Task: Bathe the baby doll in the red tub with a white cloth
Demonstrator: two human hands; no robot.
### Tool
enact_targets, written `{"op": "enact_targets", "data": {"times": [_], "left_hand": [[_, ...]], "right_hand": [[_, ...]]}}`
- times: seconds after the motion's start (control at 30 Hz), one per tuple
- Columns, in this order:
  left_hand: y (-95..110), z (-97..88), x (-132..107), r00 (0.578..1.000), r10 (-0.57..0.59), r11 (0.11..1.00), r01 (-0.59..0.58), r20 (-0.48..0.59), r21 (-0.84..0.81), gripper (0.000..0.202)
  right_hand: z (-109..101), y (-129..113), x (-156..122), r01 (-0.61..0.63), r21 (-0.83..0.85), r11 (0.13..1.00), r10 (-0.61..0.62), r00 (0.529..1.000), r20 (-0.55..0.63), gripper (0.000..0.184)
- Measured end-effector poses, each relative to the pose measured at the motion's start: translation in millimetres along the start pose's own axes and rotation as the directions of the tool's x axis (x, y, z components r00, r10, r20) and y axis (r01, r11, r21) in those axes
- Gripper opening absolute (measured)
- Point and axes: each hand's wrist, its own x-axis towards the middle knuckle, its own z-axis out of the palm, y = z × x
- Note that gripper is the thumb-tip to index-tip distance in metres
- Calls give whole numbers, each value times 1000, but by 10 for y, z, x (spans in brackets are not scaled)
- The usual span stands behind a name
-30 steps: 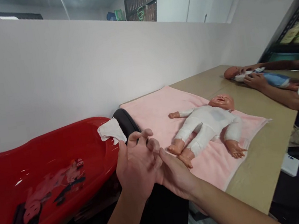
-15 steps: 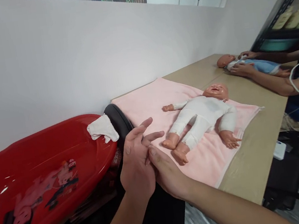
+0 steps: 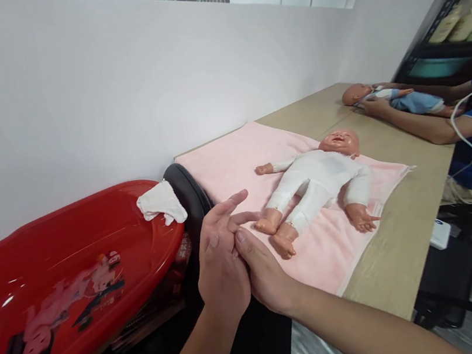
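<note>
My left hand [image 3: 220, 256] is held up in front of me, back towards the camera, fingers stretched out and slightly apart. My right hand [image 3: 264, 272] clasps it from the right: the thumb lies across the back of the left hand, and the other fingers are hidden under its palm. Neither hand holds an object. Just beyond the fingertips a baby doll [image 3: 322, 179] in a white suit lies on its back on a pink towel [image 3: 234, 162], feet towards me. The doll's feet are a short way from my left fingertips, not touching.
A red baby tub [image 3: 73, 248] stands on the left with a white cloth [image 3: 160, 202] on its rim, beside a black padded edge [image 3: 189, 193]. The towel lies on a wooden table [image 3: 403, 258] against a white wall. At far right another person's hands [image 3: 373, 104] hold a second doll [image 3: 393, 99].
The left fingers went from curled and interlaced with the right hand to stretched out. The right hand now clasps the left from the side. The view shifted slightly downward.
</note>
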Motion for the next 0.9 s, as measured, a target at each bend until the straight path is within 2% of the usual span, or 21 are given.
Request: {"op": "enact_targets", "data": {"times": [0.3, 0.47, 0.63, 0.7, 0.77, 0.83, 0.9], "left_hand": [[-23, 3, -4, 999, 30, 999, -29, 15, -39, 33], [-57, 4, -12, 999, -7, 998, 5, -44, -57, 33], [-46, -40, 25, 997, -31, 996, 25, -76, -86, 31], [-2, -72, 70, 992, -77, 986, 62, -96, -153, 29], [48, -105, 114, 987, -143, 960, 122, -68, -250, 27], [82, -127, 139, 985, -171, 940, 157, -21, -302, 26], [83, -132, 136, 986, -169, 941, 167, 19, -296, 27]], "right_hand": [[41, -25, 4, 8, 3, 1000, -8, 1000, -6, 44], [49, -29, 6, -2, -3, 1000, 2, 1000, -8, 45], [64, -44, 28, -86, 101, 991, 88, 996, -16, 47], [48, -83, 55, -149, 190, 971, 143, 989, 42, 48], [18, -135, 83, -201, 253, 946, 167, 974, 151, 51], [-12, -178, 106, -202, 290, 936, 134, 962, 240, 53], [-30, -196, 121, -161, 320, 934, 80, 964, 252, 52]]}}
